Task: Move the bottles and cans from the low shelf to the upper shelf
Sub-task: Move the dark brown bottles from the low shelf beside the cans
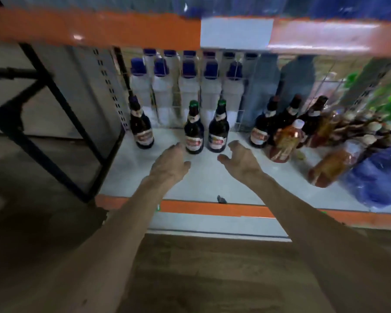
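Two dark glass bottles with green caps stand side by side on the white low shelf [203,177], one on the left [193,129] and one on the right [218,128]. My left hand [171,164] is open just in front of the left bottle, fingertips close to its base. Spread and holding nothing, my right hand [240,160] hovers just right of the right bottle. Another dark bottle [141,125] stands alone at the shelf's left end. Three more dark bottles [263,125] cluster further right. The orange front beam of the upper shelf [95,28] runs across the top.
Clear blue-capped bottles [187,86] line up behind a wire grid at the back. Amber plastic bottles [284,141], one lying tilted [332,163], and blue wrapped packs [379,177] crowd the right side. A dark metal frame [54,123] stands left of the shelf. Wood floor lies below.
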A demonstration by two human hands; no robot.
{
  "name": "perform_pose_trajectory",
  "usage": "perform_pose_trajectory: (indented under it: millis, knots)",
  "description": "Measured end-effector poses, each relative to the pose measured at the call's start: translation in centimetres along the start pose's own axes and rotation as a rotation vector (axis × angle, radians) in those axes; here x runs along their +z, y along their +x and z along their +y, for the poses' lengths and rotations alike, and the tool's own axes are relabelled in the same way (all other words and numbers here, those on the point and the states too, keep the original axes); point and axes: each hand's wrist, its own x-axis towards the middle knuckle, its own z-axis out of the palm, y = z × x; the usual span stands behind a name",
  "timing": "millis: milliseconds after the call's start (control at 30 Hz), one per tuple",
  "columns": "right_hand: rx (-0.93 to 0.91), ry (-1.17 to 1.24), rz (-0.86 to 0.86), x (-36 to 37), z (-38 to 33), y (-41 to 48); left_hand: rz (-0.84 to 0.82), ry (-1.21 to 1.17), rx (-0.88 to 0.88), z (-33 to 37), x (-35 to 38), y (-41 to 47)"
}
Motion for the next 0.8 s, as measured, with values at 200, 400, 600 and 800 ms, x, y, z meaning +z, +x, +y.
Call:
perform_pose_trajectory:
  millis: [200, 400, 600, 800]
  knots:
    - [-0.01, 0.117, 0.039, 1.7, 0.7, 2.0, 0.062, -0.051, -0.02, -0.6, 1.7, 2.5]
    - [-0.003, 0.168, 0.102, -0.1, 0.1, 7.9, 0.132, -0.194, -0.015, 0.8, 0.2, 8.6]
    - [-0.012, 0.243, 0.18, -0.5, -0.7, 13.5, 0.246, -0.292, 0.024, 1.9, 0.4, 14.0]
    - [-0.007, 0.303, 0.193, 0.7, -1.3, 16.4, 0.287, -0.375, -0.03, 2.7, 1.1, 16.3]
